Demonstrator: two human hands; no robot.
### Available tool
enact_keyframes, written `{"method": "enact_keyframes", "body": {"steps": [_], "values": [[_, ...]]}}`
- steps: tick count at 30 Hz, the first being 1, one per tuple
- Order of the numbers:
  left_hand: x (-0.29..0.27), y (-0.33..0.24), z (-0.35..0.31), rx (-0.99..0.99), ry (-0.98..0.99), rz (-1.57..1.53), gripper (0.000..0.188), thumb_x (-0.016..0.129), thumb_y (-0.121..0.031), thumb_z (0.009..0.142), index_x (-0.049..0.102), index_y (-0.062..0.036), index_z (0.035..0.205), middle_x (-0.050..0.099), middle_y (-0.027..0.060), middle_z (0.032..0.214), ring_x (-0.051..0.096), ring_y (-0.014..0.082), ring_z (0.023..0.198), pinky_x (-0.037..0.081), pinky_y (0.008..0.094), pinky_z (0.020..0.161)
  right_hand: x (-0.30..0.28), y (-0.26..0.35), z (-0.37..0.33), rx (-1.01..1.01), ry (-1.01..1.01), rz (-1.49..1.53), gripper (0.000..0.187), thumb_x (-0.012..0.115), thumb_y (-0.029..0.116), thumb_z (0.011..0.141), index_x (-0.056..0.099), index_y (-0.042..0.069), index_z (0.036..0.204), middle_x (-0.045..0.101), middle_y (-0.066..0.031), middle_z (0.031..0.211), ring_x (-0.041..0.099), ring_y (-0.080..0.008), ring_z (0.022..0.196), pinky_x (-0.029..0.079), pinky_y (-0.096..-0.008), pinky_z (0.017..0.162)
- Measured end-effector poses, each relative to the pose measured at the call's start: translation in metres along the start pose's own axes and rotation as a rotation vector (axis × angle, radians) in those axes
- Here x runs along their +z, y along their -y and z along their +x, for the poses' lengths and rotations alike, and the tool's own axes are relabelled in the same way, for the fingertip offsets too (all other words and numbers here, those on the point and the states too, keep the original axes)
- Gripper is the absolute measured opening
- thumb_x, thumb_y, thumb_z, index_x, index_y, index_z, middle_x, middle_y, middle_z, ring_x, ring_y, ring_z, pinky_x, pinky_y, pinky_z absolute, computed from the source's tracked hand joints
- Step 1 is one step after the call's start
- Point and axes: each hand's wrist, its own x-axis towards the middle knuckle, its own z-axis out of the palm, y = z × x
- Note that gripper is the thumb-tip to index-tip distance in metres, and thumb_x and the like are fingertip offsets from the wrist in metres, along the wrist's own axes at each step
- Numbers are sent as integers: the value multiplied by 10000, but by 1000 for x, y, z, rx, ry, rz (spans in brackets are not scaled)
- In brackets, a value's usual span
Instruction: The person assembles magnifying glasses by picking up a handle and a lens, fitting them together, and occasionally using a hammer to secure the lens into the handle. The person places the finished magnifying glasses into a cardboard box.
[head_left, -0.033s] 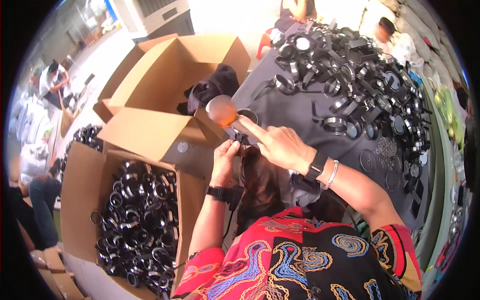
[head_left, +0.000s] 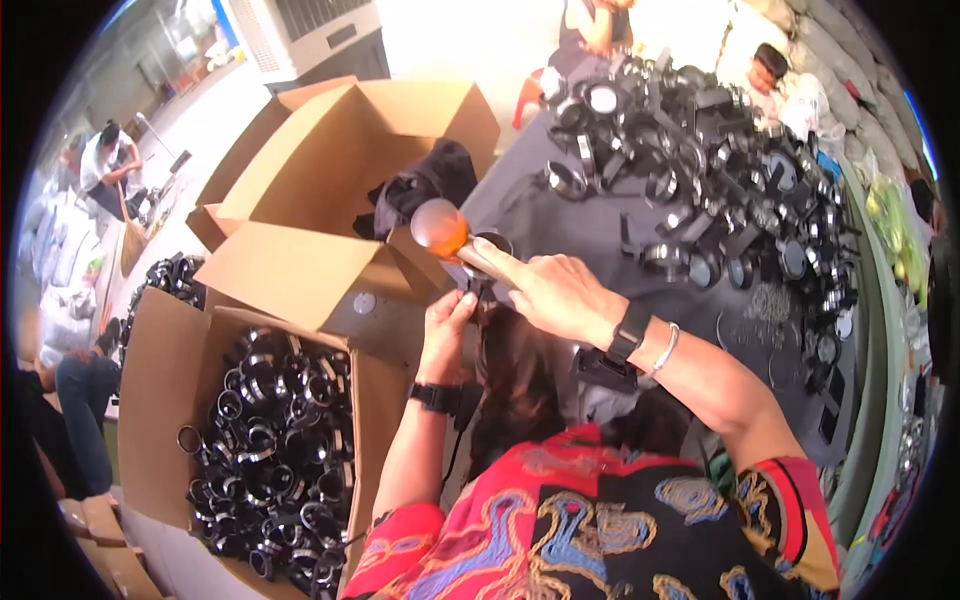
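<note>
Beside a grey counter [head_left: 575, 230] heaped with black ringed parts [head_left: 665, 185], a right hand [head_left: 568, 295] clutches a mallet [head_left: 442, 230], head to its left, beyond a left hand [head_left: 447, 322] pinching a black piece [head_left: 479, 287]

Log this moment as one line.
right hand: gripping mallet | left hand: pinching dark part, partly hidden | lower-left box: holds many black ring-shaped parts
</note>
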Motion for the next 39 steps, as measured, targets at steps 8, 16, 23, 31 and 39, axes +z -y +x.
{"method": "enact_keyframes", "body": {"steps": [8,16,23,31,39], "values": [[3,2,2,20,-3,-6,210,583,-175,951,604,-43,790,626,31,756,560,109,708,453,267,712,1,-24,12,-121,-451,322,691,592,49,826,341,93,1468,580,-276,1177,640,-403,888,528,-437,779],[-1,6,-2,39,29,-47,232,575,-208,952,596,-35,799,614,45,766,562,138,749,450,292,740,-42,-18,-25,38,-501,693,683,564,-11,859,318,69,1491,436,-134,1479,570,-226,1196,432,-335,1000],[-19,-18,-16,-27,-40,36,165,598,-194,929,614,-44,862,587,19,763,556,126,726,447,285,698,1,-22,-54,185,-312,706,738,616,56,833,289,78,1494,586,-295,1183,664,-362,970,510,-385,806],[-190,-124,-154,-102,-465,706,209,611,-188,854,674,9,826,640,62,724,594,165,672,450,283,637,-20,-52,-143,10,-716,726,723,613,4,868,288,99,1506,420,-88,1477,518,-145,1137,455,-274,918],[53,-103,-12,695,-2,1169,343,646,-1,754,690,-40,1092,648,152,1022,609,317,951,492,398,852,-26,-65,-192,219,-1083,925,737,562,10,907,186,97,1536,598,-35,903,516,-53,577,470,-208,497]]}}
